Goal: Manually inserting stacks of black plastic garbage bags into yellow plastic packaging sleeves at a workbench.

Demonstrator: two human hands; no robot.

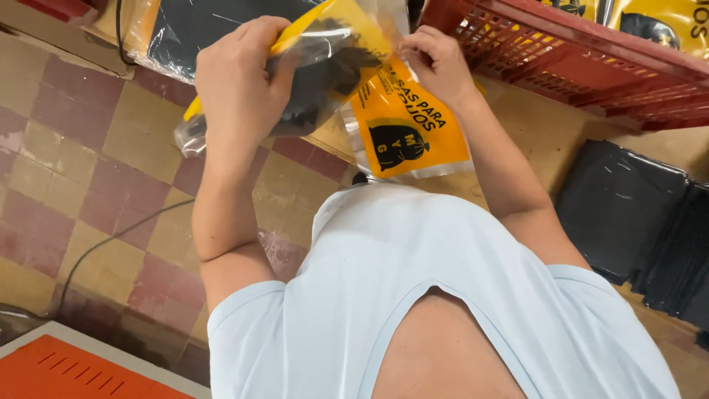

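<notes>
Left hand [240, 81] fingers wrap shut around the packet [325, 66]; right hand [436, 63] fingers pinch its yellow flap [406, 133]. Red crate [583, 66] sits right, black bags [628, 214] below

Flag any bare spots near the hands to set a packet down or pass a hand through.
Free: the checkered tile floor left of the left hand, crossed only by a thin cable; a strip of tan surface between the red crate and the stacked black bags. Crowded: both hands, right hand included, on the clear yellow-printed packet.
</notes>
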